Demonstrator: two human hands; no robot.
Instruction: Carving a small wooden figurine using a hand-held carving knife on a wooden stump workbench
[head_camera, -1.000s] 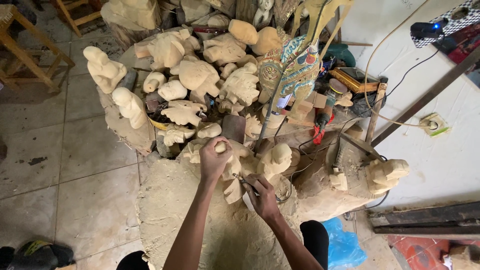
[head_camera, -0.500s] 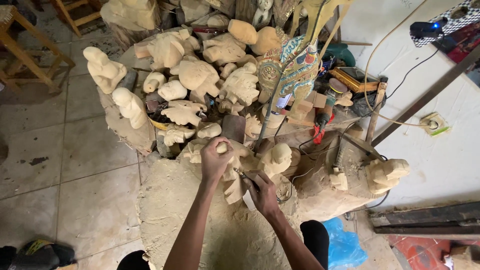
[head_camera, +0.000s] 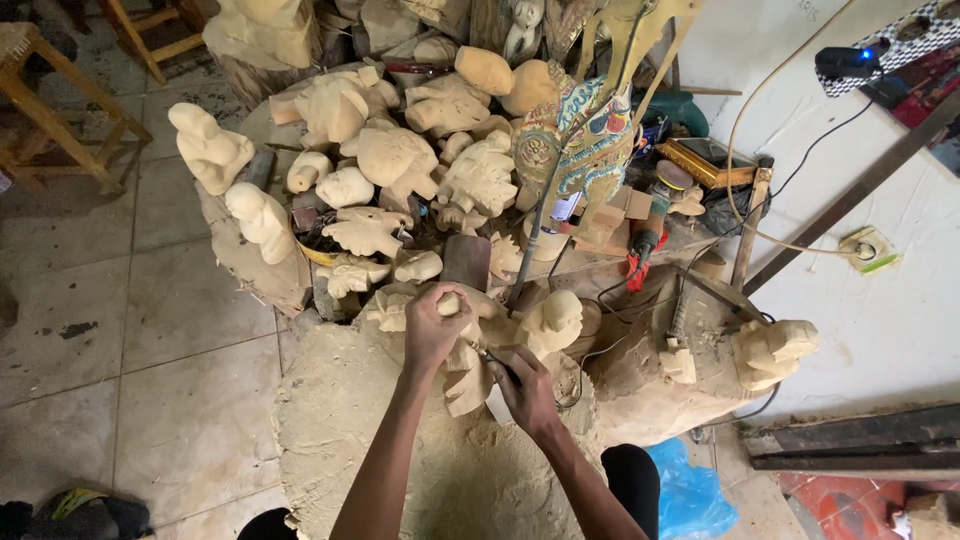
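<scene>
My left hand (head_camera: 434, 325) is closed around the top of a pale wooden carving (head_camera: 466, 378) that stands on a big rough wood block (head_camera: 340, 420) in front of me. My right hand (head_camera: 527, 392) grips a thin carving tool (head_camera: 492, 358) whose tip touches the carving's side, just right of my left hand. A small finished wooden figure (head_camera: 555, 320) stands right beside my right hand.
Many pale carved figures (head_camera: 395, 160) are piled on a stump beyond my hands. A painted flat puppet (head_camera: 575, 135) stands upright at centre. Cables, a power socket (head_camera: 865, 245) and a wooden stool (head_camera: 60, 100) surround the work. A blue plastic bag (head_camera: 685, 495) lies by my knee.
My right hand has shifted slightly up and left with the tool against the carving. My left hand keeps its hold in the same place.
</scene>
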